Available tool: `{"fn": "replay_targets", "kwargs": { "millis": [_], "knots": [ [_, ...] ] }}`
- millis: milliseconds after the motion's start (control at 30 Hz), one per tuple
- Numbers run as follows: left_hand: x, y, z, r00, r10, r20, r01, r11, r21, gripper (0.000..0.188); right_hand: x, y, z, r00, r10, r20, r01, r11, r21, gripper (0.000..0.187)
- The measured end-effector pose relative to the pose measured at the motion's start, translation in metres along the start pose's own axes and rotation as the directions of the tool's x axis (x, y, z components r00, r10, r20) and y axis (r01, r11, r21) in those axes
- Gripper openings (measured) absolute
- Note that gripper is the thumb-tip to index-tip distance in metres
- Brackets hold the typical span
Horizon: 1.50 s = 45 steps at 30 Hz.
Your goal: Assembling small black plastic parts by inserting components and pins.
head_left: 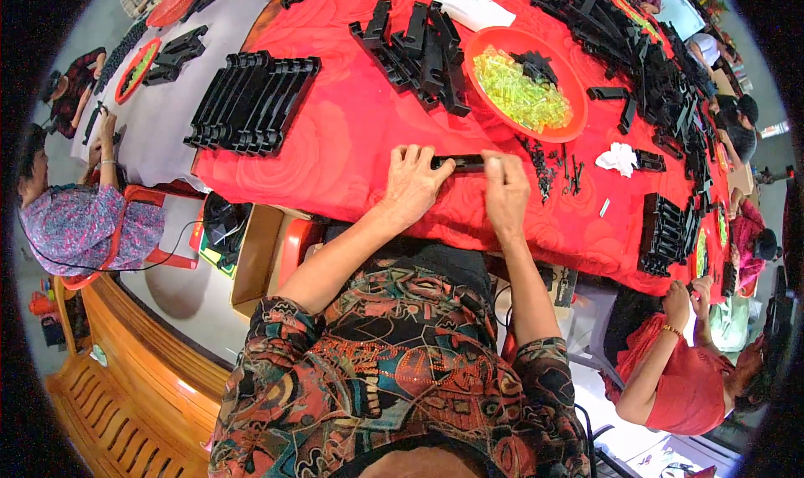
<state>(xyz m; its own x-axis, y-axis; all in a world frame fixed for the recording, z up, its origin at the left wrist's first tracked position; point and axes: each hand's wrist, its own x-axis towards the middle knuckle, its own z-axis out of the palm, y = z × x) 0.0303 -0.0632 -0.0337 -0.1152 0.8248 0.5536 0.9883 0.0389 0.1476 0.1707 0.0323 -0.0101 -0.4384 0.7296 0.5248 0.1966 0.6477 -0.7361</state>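
A long black plastic part (466,163) lies crosswise between my hands, low over the near edge of the red-covered table. My left hand (410,185) is closed round its left end, thumb along the near side. Curled fingers of my right hand (507,195) grip the right end and cover it. Beyond them stands a red bowl (579,120) holding translucent yellow-green pieces (523,93) and some small black parts (536,64). Small black pieces (544,172) are scattered to the right of my right hand. A neat row of similar black parts (251,105) sits to the left.
A loose pile of black parts (423,55) lies ahead, beside a white sheet (473,7). A crumpled white tissue (617,158) rests at right. At right a person in red (678,377) works close by; another person (92,227) sits left. An open cardboard box (258,256) stands below the table.
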Motion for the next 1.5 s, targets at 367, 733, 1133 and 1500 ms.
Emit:
{"fn": "replay_targets", "kwargs": {
  "millis": [367,733,1133,1500],
  "knots": [
    [0.007,-0.002,-0.006,0.993,-0.030,0.113,0.046,0.989,-0.142,0.027,0.037,-0.019,0.003,0.929,0.351,0.116,-0.307,0.558,0.771,0.021],
    [0.001,-0.004,0.001,0.999,0.047,0.026,-0.037,0.947,-0.318,0.011,0.032,-0.015,0.023,0.890,0.450,0.076,-0.266,0.377,0.887,0.039],
    [0.006,-0.003,-0.007,0.987,0.066,0.144,-0.027,0.965,-0.260,0.017,0.021,-0.016,0.034,0.903,0.413,0.119,-0.333,0.498,0.800,0.033],
    [0.008,-0.002,-0.006,0.994,0.040,0.104,-0.011,0.963,-0.268,0.023,0.006,-0.014,0.040,0.932,0.362,0.029,-0.289,0.690,0.664,0.031]
  ]
}}
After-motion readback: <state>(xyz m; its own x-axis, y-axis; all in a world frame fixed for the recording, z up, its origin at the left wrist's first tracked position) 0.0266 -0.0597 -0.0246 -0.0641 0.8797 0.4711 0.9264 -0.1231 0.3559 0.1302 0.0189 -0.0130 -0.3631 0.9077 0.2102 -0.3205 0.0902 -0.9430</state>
